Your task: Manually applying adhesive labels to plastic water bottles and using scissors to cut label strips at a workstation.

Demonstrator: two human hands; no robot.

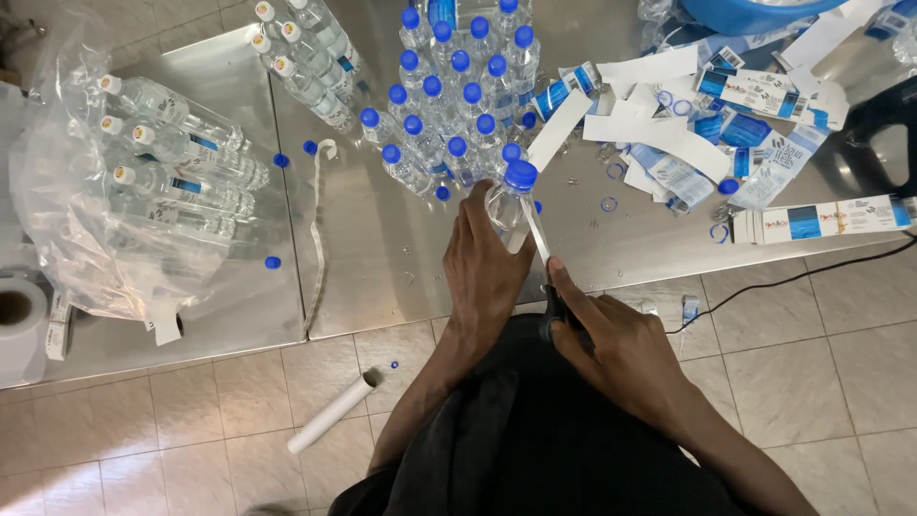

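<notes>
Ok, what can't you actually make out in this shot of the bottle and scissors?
Head view only:
- Bottle body: hidden by the left hand; only its blue cap and shoulder show.
- Scissors handles: buried in the right hand grip.
- Blue basin: cut off by the top edge.
- Paper roll: cut off by the left edge.

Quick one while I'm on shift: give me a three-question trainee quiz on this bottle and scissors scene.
1. True or false: the left hand grips a clear bottle that has a white cap.
2. Multiple choice: what does the right hand hold? A) a roll of tape B) scissors C) a marker
3. Fill in: the loose labels lie on the metal table to the person's ____ of the standing blue-capped bottles.

Key: 1. False, its cap is blue. 2. B, with the blades against the held bottle. 3. Right.
</notes>
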